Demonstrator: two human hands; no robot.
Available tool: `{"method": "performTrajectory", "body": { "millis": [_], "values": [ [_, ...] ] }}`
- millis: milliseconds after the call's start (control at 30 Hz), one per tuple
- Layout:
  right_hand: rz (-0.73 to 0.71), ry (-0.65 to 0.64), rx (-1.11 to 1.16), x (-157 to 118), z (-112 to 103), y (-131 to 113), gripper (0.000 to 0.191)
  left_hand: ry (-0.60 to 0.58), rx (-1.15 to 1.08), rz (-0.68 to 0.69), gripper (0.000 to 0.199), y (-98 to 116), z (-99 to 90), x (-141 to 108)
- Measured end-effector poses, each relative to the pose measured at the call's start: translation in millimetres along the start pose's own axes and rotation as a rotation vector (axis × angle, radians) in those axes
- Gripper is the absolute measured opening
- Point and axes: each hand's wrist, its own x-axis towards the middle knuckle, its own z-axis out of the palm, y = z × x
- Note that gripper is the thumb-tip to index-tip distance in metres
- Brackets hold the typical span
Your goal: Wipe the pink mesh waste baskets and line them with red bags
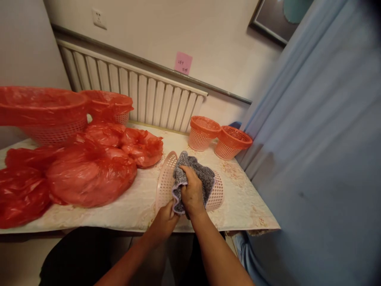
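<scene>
Forearms (218, 248) slant forward: right hand (193, 194) clasps grey, purple-edged fabric (206, 174) against a pale-pink perforated plastic basket (166, 183); left hand (163, 220) grips its rim. It lies sideways near the cream floral tablecloth's (244, 202) front edge, well apart from the blue curtain (321, 159).

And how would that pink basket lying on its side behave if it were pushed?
The pink basket could roll in a curve, given its round, tapering shape. Its open mesh suggests it's light. The left hand at its rim probably steadies it.
</scene>
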Motion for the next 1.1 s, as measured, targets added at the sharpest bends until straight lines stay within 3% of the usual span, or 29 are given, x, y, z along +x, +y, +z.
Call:
{"method": "performTrajectory", "body": {
  "millis": [100, 233, 400, 500, 633, 767, 933, 1100],
  "values": [
    [-0.017, -0.012, 0.003, -1, -3, 9, 0.066, 0.029, -0.057, 0.014, 0.036, 21, -0.3, 14],
    [0.066, -0.005, -0.059, -4, -25, 53, 0.055, 0.044, -0.001, 0.002, 0.035, 20, -0.5, 15],
    [0.324, 0.161, -0.254, -30, -72, 122, 0.045, 0.035, 0.030, -0.011, 0.033, 12, -2.0, 11],
    [0.410, 0.274, -0.321, -55, -88, 139, 0.045, 0.026, 0.020, -0.010, 0.037, 13, -4.2, 13],
    [0.399, 0.380, -0.306, -84, -75, 123, 0.045, 0.004, 0.003, 0.009, 0.041, 11, -6.3, 15],
    [0.270, 0.332, -0.207, -95, -38, 77, 0.034, -0.013, -0.022, 0.014, 0.040, 10, -4.5, 12],
    [-0.026, 0.190, -0.083, -80, -4, 20, 0.033, -0.038, -0.070, 0.058, 0.042, 8, -1.7, 2],
    [-0.130, 0.146, -0.028, -45, 1, 3, 0.035, -0.013, 0.027, 0.116, 0.045, -14, -1.4, -12]
  ]
}}
